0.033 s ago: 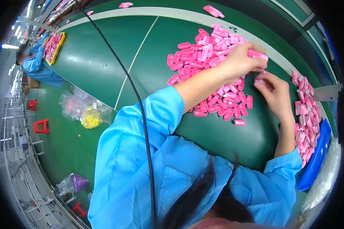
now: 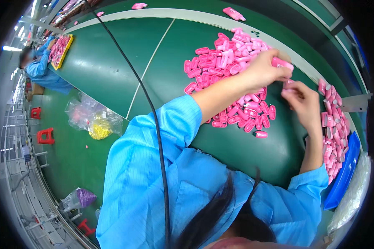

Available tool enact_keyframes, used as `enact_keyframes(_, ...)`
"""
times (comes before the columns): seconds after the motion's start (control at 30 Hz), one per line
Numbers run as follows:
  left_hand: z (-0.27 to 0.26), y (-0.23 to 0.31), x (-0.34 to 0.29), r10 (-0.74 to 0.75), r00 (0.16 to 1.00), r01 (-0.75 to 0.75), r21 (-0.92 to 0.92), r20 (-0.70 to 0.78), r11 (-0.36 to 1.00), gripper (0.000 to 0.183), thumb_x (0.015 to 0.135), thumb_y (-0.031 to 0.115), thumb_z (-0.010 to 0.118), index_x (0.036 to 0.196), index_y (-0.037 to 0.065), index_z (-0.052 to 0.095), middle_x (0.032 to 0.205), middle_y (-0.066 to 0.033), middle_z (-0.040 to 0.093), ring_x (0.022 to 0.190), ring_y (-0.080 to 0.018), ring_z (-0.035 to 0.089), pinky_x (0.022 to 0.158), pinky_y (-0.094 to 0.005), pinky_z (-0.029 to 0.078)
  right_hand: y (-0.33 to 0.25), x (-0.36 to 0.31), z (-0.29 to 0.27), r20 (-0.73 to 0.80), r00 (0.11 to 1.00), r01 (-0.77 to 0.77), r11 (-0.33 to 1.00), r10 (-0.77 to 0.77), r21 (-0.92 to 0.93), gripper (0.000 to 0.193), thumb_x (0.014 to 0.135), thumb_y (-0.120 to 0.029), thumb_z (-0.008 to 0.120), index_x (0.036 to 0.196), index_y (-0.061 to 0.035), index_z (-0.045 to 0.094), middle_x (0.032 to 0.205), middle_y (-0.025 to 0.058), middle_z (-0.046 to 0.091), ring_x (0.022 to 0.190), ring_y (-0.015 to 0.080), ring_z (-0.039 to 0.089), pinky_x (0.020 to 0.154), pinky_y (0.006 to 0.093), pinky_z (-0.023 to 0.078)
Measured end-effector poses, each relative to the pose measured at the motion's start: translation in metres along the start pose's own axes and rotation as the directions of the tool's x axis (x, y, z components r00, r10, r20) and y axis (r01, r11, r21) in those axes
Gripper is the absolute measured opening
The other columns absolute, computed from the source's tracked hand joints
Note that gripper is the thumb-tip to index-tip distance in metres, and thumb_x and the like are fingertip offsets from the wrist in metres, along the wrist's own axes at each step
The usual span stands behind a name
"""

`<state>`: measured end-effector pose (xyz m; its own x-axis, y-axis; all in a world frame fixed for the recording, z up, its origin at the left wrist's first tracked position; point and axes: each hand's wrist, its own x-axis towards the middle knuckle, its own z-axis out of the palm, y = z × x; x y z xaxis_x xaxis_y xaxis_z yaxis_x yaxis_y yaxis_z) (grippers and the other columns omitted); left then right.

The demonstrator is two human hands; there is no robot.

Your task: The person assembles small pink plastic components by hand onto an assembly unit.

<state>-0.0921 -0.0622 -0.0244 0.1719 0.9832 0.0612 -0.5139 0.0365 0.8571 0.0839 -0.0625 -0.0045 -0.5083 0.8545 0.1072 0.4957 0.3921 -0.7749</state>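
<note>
Over a dark green bench (image 2: pixel 112 54) with a pale rim, the left hand (image 2: pixel 266 69) is closed around a glossy pink, rounded-rectangular plastic piece (image 2: pixel 283 65), its fingers curled in beneath it. Just below and to the right, the right hand (image 2: pixel 305 100) is narrow, thumb and fingertips drawn together close to a small pink plastic part (image 2: pixel 288 84); whether they grip that part cannot be told, since fingers cover much of it. Under and beyond the left forearm spreads a heap of pink oval plastic shells (image 2: pixel 207 62), many showing a hollow side, with one pink printed shell (image 2: pixel 261 134) lying at its near edge. To the right of the right forearm is a long pile of pink bottle-shaped pieces (image 2: pixel 334 124) with greyish ends, bordered by a bright blue plastic tray (image 2: pixel 345 170) and, nearer, a crinkled clear plastic bag (image 2: pixel 353 193). A pink plastic bottle (image 2: pixel 234 13) lies beyond the far rim. At far left, a co-worker in a blue smock (image 2: pixel 39 70) sits by a yellow-edged tray (image 2: pixel 66 50) filled with pink pieces. Below, a clear bag with yellow contents (image 2: pixel 100 128) lies near a red plastic stool (image 2: pixel 45 135).
</note>
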Motion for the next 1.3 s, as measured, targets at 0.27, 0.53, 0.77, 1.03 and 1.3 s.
enact_keyframes(0.27, 0.023, -0.014, 0.001, 0.039, 0.996, -0.061, 0.316, 0.075, 0.947, 0.038, 0.076, 0.005, 0.067, 0.108, -0.005, 0.049, 0.095, -0.0103, 0.057, 0.087, -0.0149, 0.058, 0.077, -0.0264, 0.050, 0.013, -0.001, -0.022, -0.167, 0.965, -0.095, 0.866, 0.201, 0.490, 0.016, 0.088, -0.018, 0.056, 0.087, -0.0014, 0.057, 0.062, 0.0003, 0.056, 0.045, 0.0049, 0.049, 0.038, 0.0156, 0.036)
enact_keyframes(0.53, 0.040, -0.043, 0.037, -0.065, 0.997, 0.058, 0.160, 0.039, 0.985, 0.039, 0.076, 0.004, 0.067, 0.108, -0.005, 0.047, 0.095, -0.0129, 0.059, 0.086, -0.0185, 0.061, 0.079, -0.0287, 0.050, 0.057, 0.003, -0.063, -0.071, 0.989, -0.089, 0.898, 0.132, 0.430, 0.019, 0.085, -0.016, 0.060, 0.094, 0.0012, 0.058, 0.076, 0.0054, 0.062, 0.065, 0.0085, 0.058, 0.053, 0.0195, 0.046)
enact_keyframes(0.77, 0.056, -0.053, 0.049, -0.100, 0.994, 0.092, 0.185, 0.035, 0.978, 0.040, 0.078, 0.005, 0.065, 0.111, -0.005, 0.044, 0.098, -0.0123, 0.056, 0.088, -0.0177, 0.059, 0.081, -0.0271, 0.050, 0.090, 0.008, -0.075, 0.072, 0.992, -0.129, 0.856, 0.107, 0.500, 0.021, 0.083, -0.022, 0.062, 0.084, -0.0011, 0.061, 0.072, 0.0021, 0.062, 0.063, 0.0048, 0.054, 0.047, 0.0170, 0.039)
enact_keyframes(1.03, 0.062, -0.059, 0.053, -0.103, 0.995, 0.102, 0.161, -0.003, 0.982, 0.043, 0.079, 0.005, 0.065, 0.113, -0.006, 0.041, 0.102, -0.0146, 0.055, 0.088, -0.0197, 0.060, 0.081, -0.0281, 0.050, 0.094, 0.007, -0.071, -0.069, 0.993, -0.051, 0.876, 0.096, 0.480, 0.019, 0.083, -0.018, 0.062, 0.083, 0.0002, 0.061, 0.069, 0.0029, 0.061, 0.060, 0.0058, 0.055, 0.045, 0.0186, 0.041)
enact_keyframes(1.3, 0.055, -0.060, 0.045, -0.068, 0.998, 0.065, 0.239, 0.007, 0.969, 0.039, 0.081, 0.005, 0.063, 0.112, -0.006, 0.042, 0.100, -0.0138, 0.056, 0.086, -0.0184, 0.060, 0.079, -0.0270, 0.050, 0.098, 0.004, -0.058, -0.106, 0.994, 0.016, 0.907, 0.032, 0.421, 0.023, 0.085, -0.022, 0.058, 0.083, 0.0014, 0.059, 0.067, 0.0059, 0.061, 0.057, 0.0111, 0.057, 0.048, 0.0235, 0.045)
